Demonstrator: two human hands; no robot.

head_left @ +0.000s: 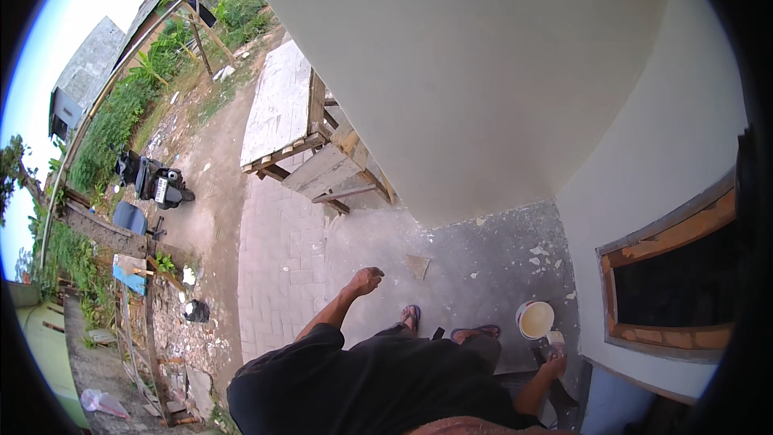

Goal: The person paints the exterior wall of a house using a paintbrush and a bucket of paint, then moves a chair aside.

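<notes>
My left hand (pixel 367 280) hangs out over the paved floor, its fingers curled in with nothing showing in them. At the lower right my right hand (pixel 554 366) grips a small tool with a pale, squarish end (pixel 555 338); its exact kind is too small to tell. That end is close beside a white bucket (pixel 535 320) with cream-coloured stuff inside, standing on the grey floor. My two feet, in sandals (pixel 411 318), are between my hands. Ahead of them, a pale flat scrap (pixel 418 266) lies on the floor.
A large smooth wall (pixel 483 89) rises ahead, and another wall (pixel 588 274) with a wood-framed opening (pixel 616 306) stands at right. Wooden trestle tables (pixel 278 105) are at the wall's left end. Farther left are a parked motorbike (pixel 157 181), an office chair (pixel 133 219) and rubble.
</notes>
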